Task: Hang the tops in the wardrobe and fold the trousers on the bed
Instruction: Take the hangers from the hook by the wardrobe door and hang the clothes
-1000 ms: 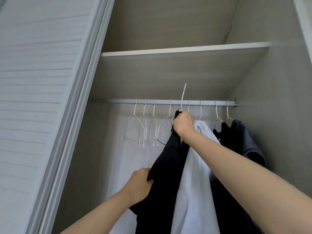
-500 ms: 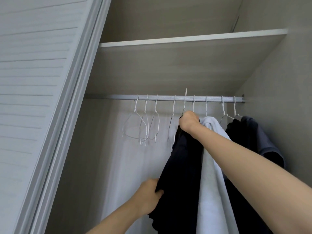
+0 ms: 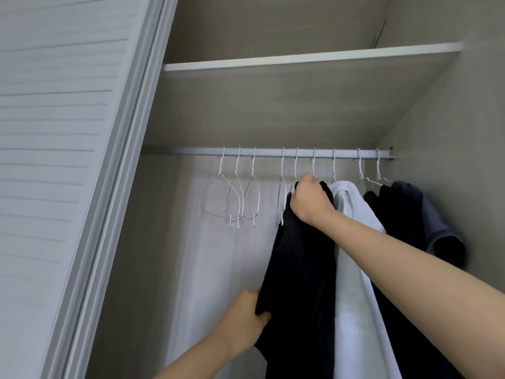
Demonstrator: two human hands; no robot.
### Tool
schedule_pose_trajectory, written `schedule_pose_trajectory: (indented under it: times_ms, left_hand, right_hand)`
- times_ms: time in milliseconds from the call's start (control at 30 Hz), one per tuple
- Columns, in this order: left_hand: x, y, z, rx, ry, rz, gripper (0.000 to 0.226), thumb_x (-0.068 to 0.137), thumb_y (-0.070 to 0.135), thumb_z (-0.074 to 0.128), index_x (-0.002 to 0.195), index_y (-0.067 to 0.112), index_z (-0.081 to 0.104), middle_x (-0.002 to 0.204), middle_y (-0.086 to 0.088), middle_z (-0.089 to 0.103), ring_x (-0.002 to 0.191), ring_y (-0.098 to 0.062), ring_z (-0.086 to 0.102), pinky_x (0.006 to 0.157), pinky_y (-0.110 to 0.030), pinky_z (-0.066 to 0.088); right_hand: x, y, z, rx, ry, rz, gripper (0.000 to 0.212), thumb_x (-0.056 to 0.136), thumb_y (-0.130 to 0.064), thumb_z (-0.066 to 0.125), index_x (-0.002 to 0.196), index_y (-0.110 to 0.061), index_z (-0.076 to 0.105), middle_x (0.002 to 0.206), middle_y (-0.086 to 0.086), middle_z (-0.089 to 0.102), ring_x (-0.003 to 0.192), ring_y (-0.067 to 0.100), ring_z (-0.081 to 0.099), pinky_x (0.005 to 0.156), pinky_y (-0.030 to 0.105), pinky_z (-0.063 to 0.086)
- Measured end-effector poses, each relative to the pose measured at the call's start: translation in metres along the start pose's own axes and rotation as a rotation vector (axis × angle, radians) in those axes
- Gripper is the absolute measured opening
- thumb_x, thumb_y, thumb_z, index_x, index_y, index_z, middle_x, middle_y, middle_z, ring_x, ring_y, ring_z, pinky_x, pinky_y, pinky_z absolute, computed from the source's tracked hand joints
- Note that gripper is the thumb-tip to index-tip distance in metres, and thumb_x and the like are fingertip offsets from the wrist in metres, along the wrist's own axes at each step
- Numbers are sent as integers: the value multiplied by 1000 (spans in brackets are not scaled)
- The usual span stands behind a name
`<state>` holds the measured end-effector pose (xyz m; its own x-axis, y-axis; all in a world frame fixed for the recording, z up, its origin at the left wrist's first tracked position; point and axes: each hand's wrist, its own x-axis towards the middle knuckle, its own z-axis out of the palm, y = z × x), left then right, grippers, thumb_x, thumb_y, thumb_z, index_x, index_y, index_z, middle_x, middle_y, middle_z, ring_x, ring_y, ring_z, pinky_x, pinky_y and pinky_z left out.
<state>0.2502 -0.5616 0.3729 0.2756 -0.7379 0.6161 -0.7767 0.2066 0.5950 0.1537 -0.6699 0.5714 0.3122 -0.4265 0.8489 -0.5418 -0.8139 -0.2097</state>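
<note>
A black top [image 3: 299,269] hangs on a white wire hanger from the grey wardrobe rail [image 3: 267,152]. My right hand [image 3: 310,201] grips the top's shoulder and the hanger just under the rail. My left hand [image 3: 243,321] holds the top's lower left edge. To its right hang a white top [image 3: 355,283] and dark tops [image 3: 401,214] against the right wall.
Several bare white wire hangers [image 3: 235,198] hang on the rail's left half. A shelf [image 3: 308,60] runs above the rail. The louvred sliding door [image 3: 68,160] stands at the left. The wardrobe's right wall [image 3: 451,160] is close to the dark tops.
The hanger's hook, which stood above the rail a second ago, now sits on the rail. My right hand has come down slightly with it. My left hand keeps its hold on the top's edge.
</note>
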Motion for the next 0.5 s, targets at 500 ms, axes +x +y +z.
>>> schedule_pose_trajectory:
  times_ms: [500]
  left_hand:
    - [-79,8,-17,-119,130,-135,13,94,8,56,101,17,63,95,-8,71,66,-20,71,52,-9,43]
  right_hand:
    - [-151,-2,-8,-452,-88,-445,51,99,-32,36,143,-8,30,149,11,31,128,31,38,104,39,37]
